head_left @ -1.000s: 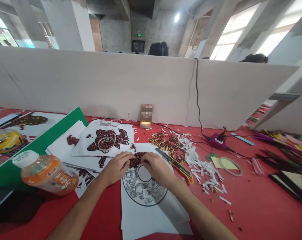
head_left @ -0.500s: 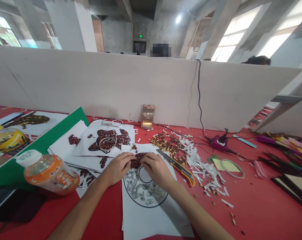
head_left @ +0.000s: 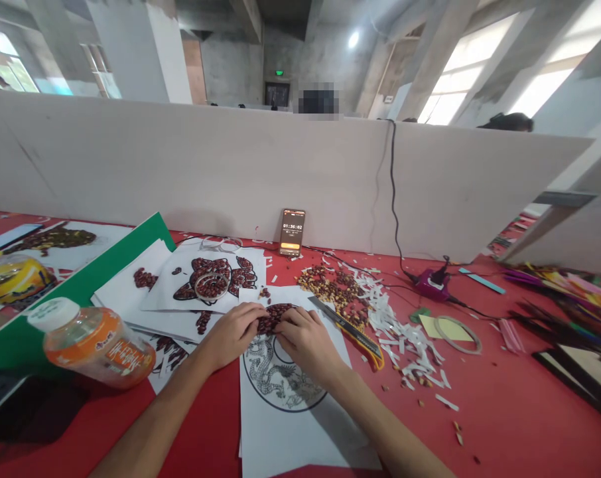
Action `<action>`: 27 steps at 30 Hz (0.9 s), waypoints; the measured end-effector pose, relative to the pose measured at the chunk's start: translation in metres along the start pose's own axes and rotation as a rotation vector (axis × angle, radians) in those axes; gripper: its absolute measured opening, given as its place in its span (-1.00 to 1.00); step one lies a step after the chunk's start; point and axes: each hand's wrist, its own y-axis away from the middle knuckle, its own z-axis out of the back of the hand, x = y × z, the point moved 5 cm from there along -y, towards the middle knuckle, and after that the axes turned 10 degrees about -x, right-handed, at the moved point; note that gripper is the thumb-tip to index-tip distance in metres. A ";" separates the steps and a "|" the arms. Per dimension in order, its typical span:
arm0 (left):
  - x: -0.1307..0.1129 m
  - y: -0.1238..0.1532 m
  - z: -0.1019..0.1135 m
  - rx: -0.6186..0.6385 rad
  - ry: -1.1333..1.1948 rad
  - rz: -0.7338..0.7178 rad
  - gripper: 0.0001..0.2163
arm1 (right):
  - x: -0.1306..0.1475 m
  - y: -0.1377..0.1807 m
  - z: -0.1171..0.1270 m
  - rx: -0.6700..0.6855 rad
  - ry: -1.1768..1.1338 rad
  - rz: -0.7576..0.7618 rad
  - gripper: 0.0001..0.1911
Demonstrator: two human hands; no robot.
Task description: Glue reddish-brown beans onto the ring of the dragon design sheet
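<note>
"Where do the two hands sit?"

"Both are at the top of the round dragon drawing (head_left: 267,380), the left hand (head_left: 238,330) at its left edge, the right hand (head_left: 308,342) reaching in from the right. Red-brown beans (head_left: 270,322) lie between the fingertips, along the circle's upper rim, on a white sheet (head_left: 300,445)."

"And the grip?"

"Fingers bend down onto the beans on both sides, near each other. I can't tell whether either grip pinches one."

"How much room is there on the left?"

"A wedge of red desk (head_left: 205,425) shows between the sheet's edge and the left forearm (head_left: 166,398). A bottle (head_left: 101,345) stands near that forearm, and a paper stack (head_left: 121,292) lies close beyond the hand."

"On the right?"

"Tighter up top: a knife (head_left: 353,332) slants just beside the hand, with a bean heap (head_left: 325,282) and paper scraps (head_left: 404,338) beyond. Lower down, a broad red stretch borders the right forearm (head_left: 380,405)."

"The far side?"

"A pale partition (head_left: 205,159), a phone (head_left: 292,232) upright against its foot."
</note>
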 end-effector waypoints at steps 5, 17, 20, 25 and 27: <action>0.003 0.001 0.000 -0.001 0.044 0.016 -0.64 | -0.002 -0.011 -0.003 0.069 -0.033 -0.054 -0.90; 0.031 -0.001 0.003 -0.176 0.510 0.327 -0.70 | 0.029 -0.019 -0.007 -0.052 -0.195 -0.236 -0.87; 0.029 -0.001 0.006 -0.180 0.467 0.315 -0.70 | 0.043 -0.028 -0.018 -0.035 -0.124 -0.263 -0.89; 0.025 -0.001 0.008 -0.171 0.377 0.265 -0.70 | 0.047 -0.029 -0.029 -0.017 -0.001 -0.287 -0.94; 0.026 -0.001 0.007 -0.161 0.392 0.271 -0.69 | 0.044 -0.026 -0.027 -0.027 -0.020 -0.282 -0.93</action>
